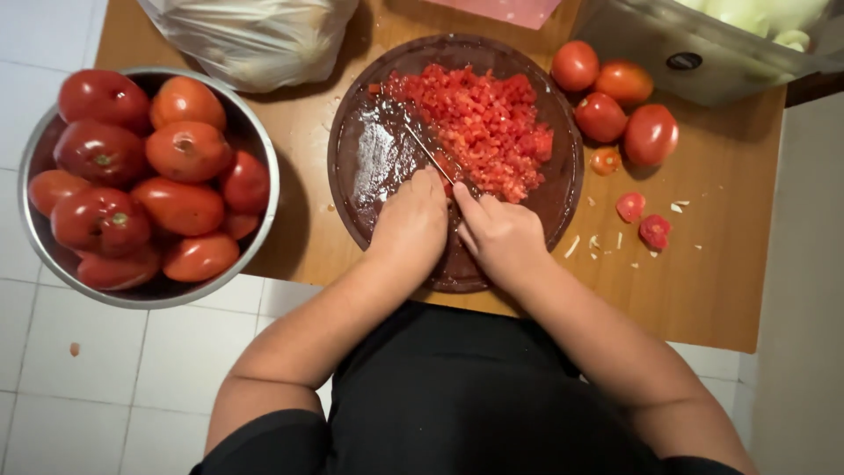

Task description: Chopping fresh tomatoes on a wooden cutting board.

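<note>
A round dark brown cutting board (369, 167) lies on the wooden table, with a heap of diced red tomato (479, 127) on its far right part. My right hand (503, 237) grips a thin-bladed knife (425, 149) whose blade points away to the left, along the edge of the heap. My left hand (411, 222) rests on the board just left of the blade with its fingers curled under. I cannot tell whether anything lies beneath them.
A steel bowl (264, 167) full of whole red tomatoes sits at the left, overhanging the table edge. Several whole tomatoes (651, 134) and cut tomato scraps (653, 230) lie right of the board. A plastic bag (251, 35) and a metal tray (642, 48) stand at the back.
</note>
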